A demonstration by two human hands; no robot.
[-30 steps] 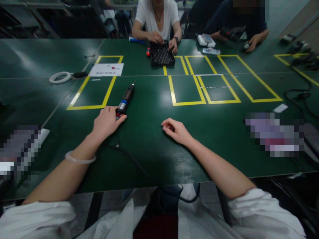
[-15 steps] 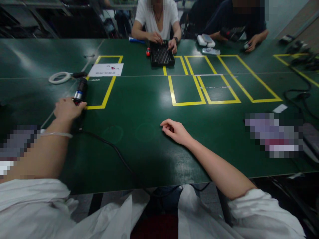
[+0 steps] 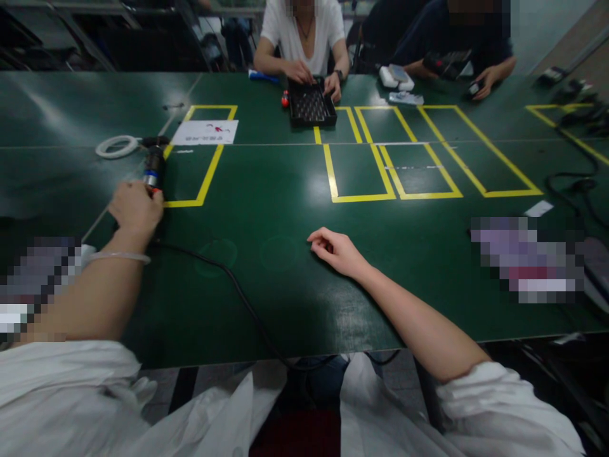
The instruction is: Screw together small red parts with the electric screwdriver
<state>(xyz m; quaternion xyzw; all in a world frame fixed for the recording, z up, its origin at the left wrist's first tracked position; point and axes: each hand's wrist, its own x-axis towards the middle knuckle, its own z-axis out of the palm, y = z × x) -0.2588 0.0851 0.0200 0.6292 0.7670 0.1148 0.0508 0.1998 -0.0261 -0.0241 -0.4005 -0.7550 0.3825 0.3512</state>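
My left hand is closed around a black corded tool with a silver and blue band, lying at the left of the green table. Part of the tool is hidden under my fingers, so its exact kind does not show. A black cable runs from it across the tabletop and over the front edge. Near the middle of the table rests my right hand, its fingers curled in loosely with nothing visible in them.
Yellow tape outlines mark the green table. Beyond the tool lie a white coiled cable and a paper sheet. Across the table, one person handles a black tray; another person holds a dark object. Blurred-out rectangles flank both my arms.
My left hand has shifted slightly, its fingers curling further around the black tool. My right hand stays in place on the table.
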